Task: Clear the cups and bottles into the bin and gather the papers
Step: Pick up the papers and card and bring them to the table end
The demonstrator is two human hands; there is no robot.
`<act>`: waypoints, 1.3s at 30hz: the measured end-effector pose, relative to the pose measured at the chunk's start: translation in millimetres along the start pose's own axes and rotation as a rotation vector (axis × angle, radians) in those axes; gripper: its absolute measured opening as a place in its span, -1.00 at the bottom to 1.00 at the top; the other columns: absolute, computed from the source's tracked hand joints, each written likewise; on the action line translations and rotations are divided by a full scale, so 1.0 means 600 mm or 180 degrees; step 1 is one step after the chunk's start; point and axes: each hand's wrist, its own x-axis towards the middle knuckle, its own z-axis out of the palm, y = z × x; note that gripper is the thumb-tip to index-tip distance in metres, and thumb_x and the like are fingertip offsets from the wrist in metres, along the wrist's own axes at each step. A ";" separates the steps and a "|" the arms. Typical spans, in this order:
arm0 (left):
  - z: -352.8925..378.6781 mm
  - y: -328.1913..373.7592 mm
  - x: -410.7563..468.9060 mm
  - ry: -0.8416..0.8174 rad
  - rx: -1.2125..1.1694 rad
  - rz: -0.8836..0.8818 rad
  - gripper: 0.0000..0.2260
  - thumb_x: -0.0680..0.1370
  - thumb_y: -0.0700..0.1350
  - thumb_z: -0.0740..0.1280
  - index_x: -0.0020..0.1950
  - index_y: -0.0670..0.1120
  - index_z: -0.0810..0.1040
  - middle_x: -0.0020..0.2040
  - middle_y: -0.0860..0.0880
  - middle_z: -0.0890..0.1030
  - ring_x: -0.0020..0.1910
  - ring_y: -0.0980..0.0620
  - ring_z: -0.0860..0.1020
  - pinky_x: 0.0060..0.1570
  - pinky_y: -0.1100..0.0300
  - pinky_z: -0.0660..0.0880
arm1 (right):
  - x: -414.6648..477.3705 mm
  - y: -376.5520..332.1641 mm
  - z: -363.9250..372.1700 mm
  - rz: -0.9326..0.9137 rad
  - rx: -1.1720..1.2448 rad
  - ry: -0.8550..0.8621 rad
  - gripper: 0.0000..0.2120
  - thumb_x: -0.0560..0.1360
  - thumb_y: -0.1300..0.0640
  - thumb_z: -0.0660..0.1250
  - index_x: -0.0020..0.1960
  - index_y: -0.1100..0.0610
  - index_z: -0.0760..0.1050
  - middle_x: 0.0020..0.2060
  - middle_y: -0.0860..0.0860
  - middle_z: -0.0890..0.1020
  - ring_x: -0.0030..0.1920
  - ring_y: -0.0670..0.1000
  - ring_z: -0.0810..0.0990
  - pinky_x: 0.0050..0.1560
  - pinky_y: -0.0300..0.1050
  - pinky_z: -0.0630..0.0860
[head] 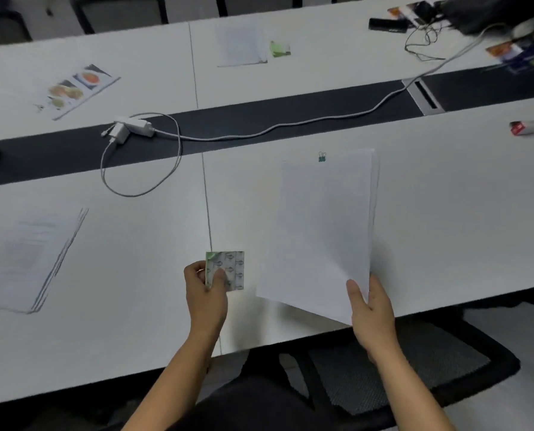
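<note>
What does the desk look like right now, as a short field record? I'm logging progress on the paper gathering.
left hand: holds small patterned notepad
right hand: holds white paper stack by its near corner
binder clip: at the stack's far edge
papers not yet gathered: stack at near left; colour flyer; sheets at far centre
cups, bottles, bin: none in view

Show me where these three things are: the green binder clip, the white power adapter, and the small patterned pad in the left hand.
green binder clip (322,157), head view, on its body.
white power adapter (132,128), head view, on its middle.
small patterned pad (232,269), head view, on its printed face.
</note>
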 end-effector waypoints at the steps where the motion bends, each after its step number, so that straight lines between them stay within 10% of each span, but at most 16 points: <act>1: -0.010 0.005 -0.030 0.0111 -0.0124 0.0062 -0.79 0.61 -0.20 0.28 0.21 -0.03 0.36 0.14 -0.08 0.55 0.11 -0.05 0.58 0.07 0.04 0.56 | -0.019 -0.006 -0.010 -0.0120 0.0068 -0.0077 -0.79 0.66 0.11 0.21 0.24 -0.13 0.47 0.11 -0.19 0.61 0.04 -0.34 0.58 0.05 -0.46 0.48; 15: -0.317 -0.100 -0.520 0.2286 -0.1268 0.0270 -0.79 0.63 -0.26 0.26 0.21 -0.03 0.38 -0.01 0.00 0.65 -0.13 0.20 0.65 -0.23 0.36 0.55 | -0.320 0.031 -0.006 -0.0685 0.0075 -0.1672 -0.75 0.66 0.11 0.22 0.28 -0.11 0.48 0.13 -0.19 0.67 0.17 -0.17 0.62 0.21 -0.16 0.46; 28: -0.777 -0.410 -0.897 0.4521 -0.1745 0.0149 -0.71 0.58 -0.26 0.30 0.05 0.16 0.47 0.06 -0.01 0.63 0.07 -0.01 0.61 0.09 0.06 0.51 | -0.813 0.182 0.323 -0.1222 -0.0319 -0.3268 -0.84 0.65 0.19 0.23 0.18 0.01 0.51 0.01 -0.09 0.70 0.01 -0.04 0.66 0.01 -0.13 0.57; 39: -1.128 -0.597 -0.945 0.5231 -0.1963 -0.0021 -0.67 0.60 -0.35 0.25 0.03 0.13 0.46 0.03 0.05 0.62 -0.02 0.21 0.62 -0.05 0.33 0.57 | -1.145 0.244 0.605 -0.1370 -0.0666 -0.3861 -0.82 0.64 0.18 0.24 0.11 -0.08 0.53 0.01 -0.06 0.68 0.03 -0.04 0.66 0.05 -0.14 0.58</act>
